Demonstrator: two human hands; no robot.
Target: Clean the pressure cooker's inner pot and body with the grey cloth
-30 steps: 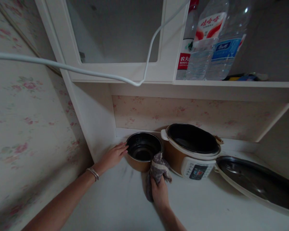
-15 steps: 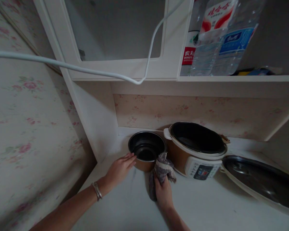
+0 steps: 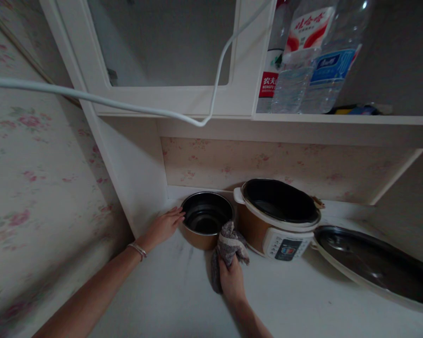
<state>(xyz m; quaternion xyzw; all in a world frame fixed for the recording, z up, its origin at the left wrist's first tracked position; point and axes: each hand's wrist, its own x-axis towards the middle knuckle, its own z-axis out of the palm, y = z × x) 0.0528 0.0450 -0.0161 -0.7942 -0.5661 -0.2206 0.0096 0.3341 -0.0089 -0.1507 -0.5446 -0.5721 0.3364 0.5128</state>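
A round pot (image 3: 201,240), black inside and brown outside, stands on the white counter. At its left side is my left hand (image 3: 166,223), fingers stretched out flat with the tips at the rim. My right hand (image 3: 231,277) grips a bunched grey-brown cloth (image 3: 229,244) with a pale stripe. The cloth meets the pot's front right side, and part of it hangs below my fist. Just right of the pot sits an electric cooker (image 3: 255,227) with a black inner bowl and a front control panel.
A large dark lid (image 3: 370,267) lies on the counter (image 3: 285,300) at the right. Overhead, a cabinet (image 3: 176,101) with a shelf holds several plastic bottles (image 3: 296,70). A white cable (image 3: 127,104) crosses in front of it. Flowered wall stands at the left.
My left hand has moved left and up along the pot's rim, from its front left to its left side. The whole view has shifted slightly. My right hand still grips the cloth.
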